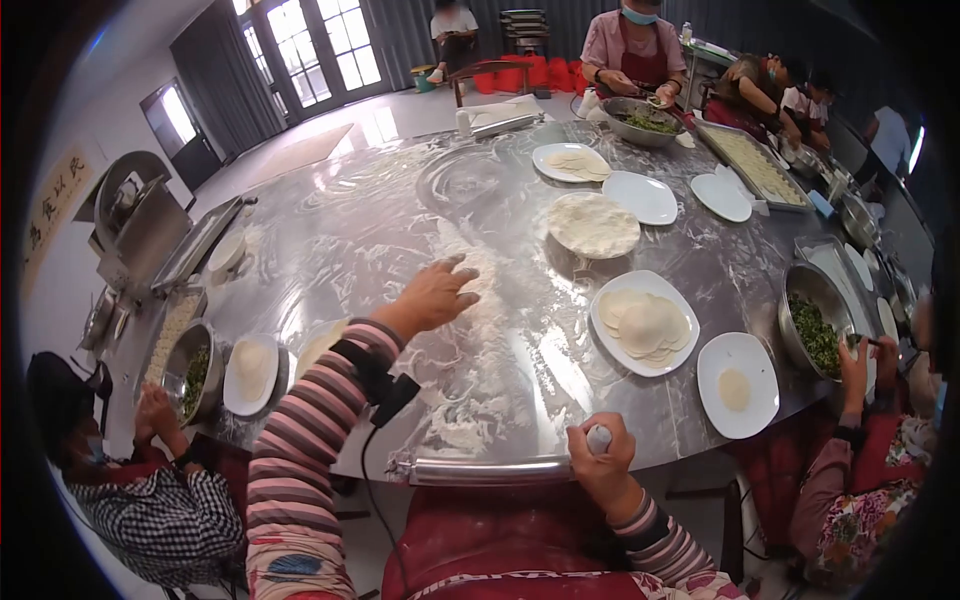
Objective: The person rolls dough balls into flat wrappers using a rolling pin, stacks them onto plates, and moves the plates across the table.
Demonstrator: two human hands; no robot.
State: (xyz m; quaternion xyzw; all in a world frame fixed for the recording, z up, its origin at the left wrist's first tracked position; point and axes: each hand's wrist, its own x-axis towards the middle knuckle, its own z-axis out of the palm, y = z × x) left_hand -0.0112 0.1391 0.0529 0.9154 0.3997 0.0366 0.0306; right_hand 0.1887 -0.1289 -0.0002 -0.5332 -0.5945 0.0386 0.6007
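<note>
My left hand (438,295) reaches over the flour (480,300) on the metal table (350,225), palm down and fingers spread, with nothing in it. Close to the front edge, my right hand (605,462) is wrapped round a rod (599,438); only its pale rounded end shows above the fist. A shiny metal cylinder (490,470) lies along the front edge, its right end beside my right hand. Beyond that hand, a white plate (608,345) holds stacked thin dough rounds (650,325).
A flour-heaped plate (593,225) stands further back. One dough round lies on a plate (738,408) at right. Bowls of chopped greens (812,325) stand at both sides and the back. People work around the table. A black cable (366,475) hangs from my left wrist.
</note>
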